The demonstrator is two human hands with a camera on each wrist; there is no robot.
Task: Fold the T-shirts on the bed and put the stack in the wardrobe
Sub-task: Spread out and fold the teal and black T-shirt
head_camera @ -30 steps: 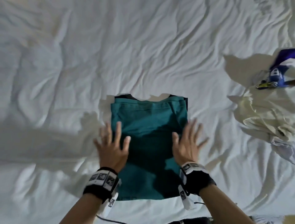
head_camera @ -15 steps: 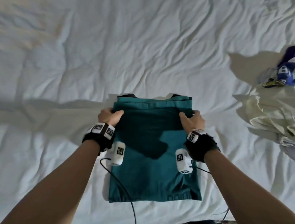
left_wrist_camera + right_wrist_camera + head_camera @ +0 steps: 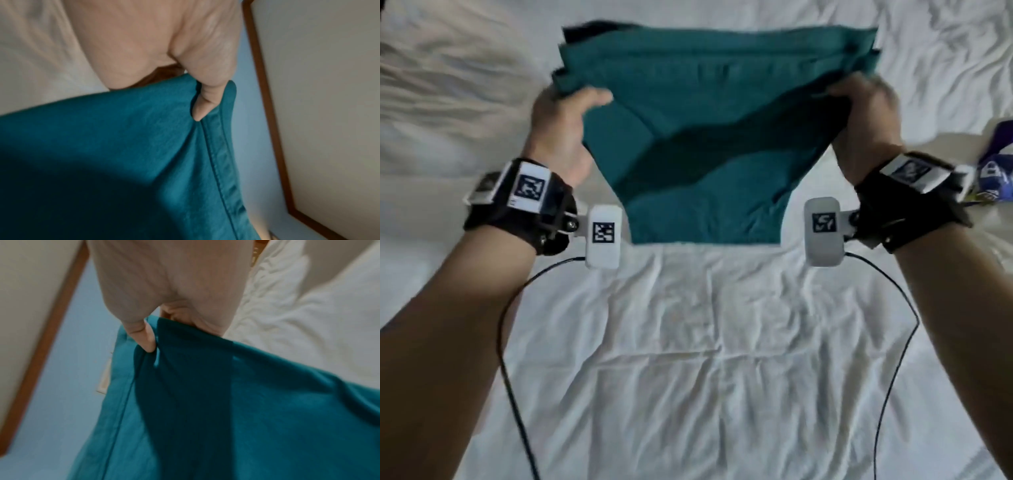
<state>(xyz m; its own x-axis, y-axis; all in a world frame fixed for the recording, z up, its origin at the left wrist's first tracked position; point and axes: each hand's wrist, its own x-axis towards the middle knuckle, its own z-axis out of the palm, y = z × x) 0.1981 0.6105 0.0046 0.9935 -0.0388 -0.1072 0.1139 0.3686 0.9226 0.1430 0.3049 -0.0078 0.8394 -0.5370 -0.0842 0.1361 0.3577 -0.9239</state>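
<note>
A folded teal T-shirt [image 3: 705, 137] hangs in the air above the white bed [image 3: 705, 359], held up by both hands. My left hand [image 3: 566, 120] grips its left edge, thumb on top; the left wrist view shows the thumb [image 3: 207, 100] pressed on the teal cloth [image 3: 123, 154] near the hem. My right hand [image 3: 866, 109] grips the right edge, and the right wrist view shows its thumb [image 3: 144, 335] pinching the same teal fabric [image 3: 226, 402]. A dark garment [image 3: 592, 29] peeks out behind the shirt's top left corner. The lower part of the shirt droops toward me.
A blue and white garment [image 3: 993, 178] lies at the right edge of the bed. Cables [image 3: 517, 359] trail from both wrist cameras over the rumpled sheet. A blue wall [image 3: 252, 113] with brown wooden trim [image 3: 267, 113] shows in the wrist views.
Both hands went from pressing flat on the teal shirt, to gripping its side edges, to lifting it off the bed; its lower part now hangs free.
</note>
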